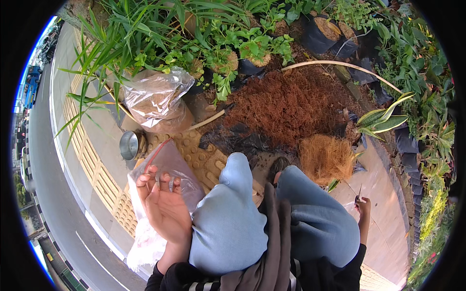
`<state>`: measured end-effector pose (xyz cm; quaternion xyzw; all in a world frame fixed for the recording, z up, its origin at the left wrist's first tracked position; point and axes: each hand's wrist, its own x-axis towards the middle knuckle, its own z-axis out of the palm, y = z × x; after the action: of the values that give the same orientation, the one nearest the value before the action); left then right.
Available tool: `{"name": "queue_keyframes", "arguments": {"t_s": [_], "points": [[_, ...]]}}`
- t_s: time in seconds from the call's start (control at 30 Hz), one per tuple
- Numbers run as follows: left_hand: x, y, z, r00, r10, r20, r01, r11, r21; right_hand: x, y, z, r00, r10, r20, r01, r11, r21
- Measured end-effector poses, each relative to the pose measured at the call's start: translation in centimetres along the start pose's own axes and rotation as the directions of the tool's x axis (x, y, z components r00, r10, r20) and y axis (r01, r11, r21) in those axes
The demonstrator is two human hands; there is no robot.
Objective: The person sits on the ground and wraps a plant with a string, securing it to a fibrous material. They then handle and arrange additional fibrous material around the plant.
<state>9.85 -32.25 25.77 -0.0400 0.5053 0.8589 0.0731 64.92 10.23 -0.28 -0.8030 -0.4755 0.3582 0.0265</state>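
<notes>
My left hand (165,207) is raised palm up at the left of my knees, fingers curled and apart, over a clear plastic bag with a red edge (178,169). Beneath that bag lies a white woven sack (147,243). Out to the right, my right hand (363,205) holds small dark-handled scissors, their blades (360,190) pointing away from me. Near them, a bundle of light brown coir fibre (325,158) sits on the pavement. A heap of reddish-brown fibre (284,105) lies ahead on black plastic sheeting (240,140).
A metal pot (130,145) stands at the left beside a filled clear plastic bag (156,105). Potted leafy plants (255,47) line the far side. A curved pale cane (342,63) arches behind the heap, near a variegated snake plant (382,118). A road (54,163) runs along the left.
</notes>
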Motion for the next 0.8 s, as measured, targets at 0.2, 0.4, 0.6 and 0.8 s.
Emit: {"name": "queue_keyframes", "arguments": {"t_s": [0.2, 0.4, 0.6, 0.8], "points": [[-0.6, -0.2, 0.1, 0.999, 0.035, 0.036, -0.036, 0.999, 0.039, 5.2, 5.6, 5.8, 0.995, -0.058, -0.087, 0.037, 0.972, -0.231], [-0.4, -0.1, 0.4, 0.998, 0.057, 0.019, -0.059, 0.995, 0.085, 4.3, 9.2, 10.7, 0.948, -0.227, -0.223, 0.118, 0.901, -0.417], [0.1, -0.4, -0.9, 0.993, 0.119, 0.01, -0.119, 0.986, 0.119, 0.2, 8.4, 10.9, 0.971, -0.223, -0.08, 0.17, 0.891, -0.421], [2.5, -1.2, -7.4, 0.933, 0.031, 0.358, -0.355, -0.07, 0.932, 0.3, 9.4, 10.5, 0.957, -0.233, 0.173, 0.247, 0.967, -0.059]]}}
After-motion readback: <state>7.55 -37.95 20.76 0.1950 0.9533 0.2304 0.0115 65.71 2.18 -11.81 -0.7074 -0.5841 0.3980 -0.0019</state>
